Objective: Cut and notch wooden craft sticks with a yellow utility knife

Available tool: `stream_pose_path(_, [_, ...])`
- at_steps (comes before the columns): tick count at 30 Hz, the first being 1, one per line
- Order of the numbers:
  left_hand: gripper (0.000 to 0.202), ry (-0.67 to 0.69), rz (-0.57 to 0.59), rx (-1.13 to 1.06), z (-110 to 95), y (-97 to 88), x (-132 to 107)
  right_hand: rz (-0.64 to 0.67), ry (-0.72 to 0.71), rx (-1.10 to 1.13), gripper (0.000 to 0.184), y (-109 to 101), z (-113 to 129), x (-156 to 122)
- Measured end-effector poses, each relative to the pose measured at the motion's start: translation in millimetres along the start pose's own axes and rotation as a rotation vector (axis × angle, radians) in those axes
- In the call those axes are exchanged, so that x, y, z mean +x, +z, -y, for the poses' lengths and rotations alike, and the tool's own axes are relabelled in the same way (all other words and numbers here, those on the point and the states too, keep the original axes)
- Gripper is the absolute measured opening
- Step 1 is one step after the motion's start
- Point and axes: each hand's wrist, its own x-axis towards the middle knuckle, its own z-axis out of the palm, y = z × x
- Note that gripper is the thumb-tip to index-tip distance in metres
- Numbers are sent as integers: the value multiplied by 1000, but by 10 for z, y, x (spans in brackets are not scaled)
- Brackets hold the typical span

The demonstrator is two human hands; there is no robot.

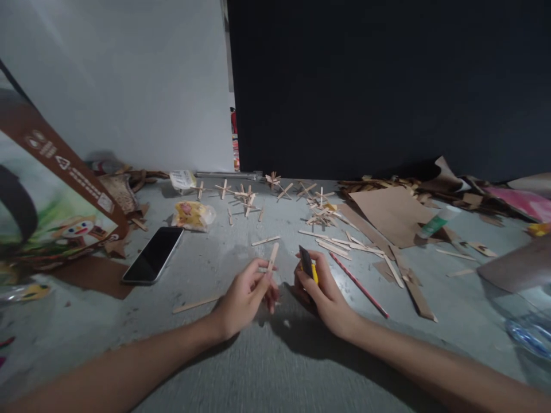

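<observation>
"What's the overall layout?"
"A grey counter (206,373), with a brown cardboard sheet (390,215) toward the back right."

"And the hands?"
"Both are over the near middle, apart from each other. The left hand (245,298) pinches a wooden stick (272,258) between its fingers, tilted upward. The right hand (327,295) wraps its fingers around a black-and-yellow cutter (306,262). Whether its blade is out, I can't tell. A phone (152,258) lies off to the left."

"Does the cutter touch the stick?"
"No, there's a gap between them."

"How much looks done?"
"Several crossed sticks (284,191) sit along the back; I'd judge those made. Many loose sticks (394,269) right of the middle seem unworked, and I can't make out a crosspiece on the held one."

"Smallest bits?"
"Short pieces (230,217) in front of the crosses, perhaps offcuts."
</observation>
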Motion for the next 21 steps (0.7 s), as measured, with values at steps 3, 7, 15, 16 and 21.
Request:
stream_pose_path(3, [46,41,-101,10,-13,8,-9,-10,34,124,36,30,-31,-30])
stream_pose_path(7, [44,52,-135,25,-17,17,-20,15,66,82,39,39,-6,-51])
stream_pose_path(15, [40,66,-123,104,21,2,-37,102,213,98,45,62,191,-77])
stream_pose_path(16, [40,74,-119,118,31,0,-40,105,210,87,42,66,208,-81])
stream_pose_path(21, [38,88,-100,158,85,-4,-53,142,209,48,39,74,232,-99])
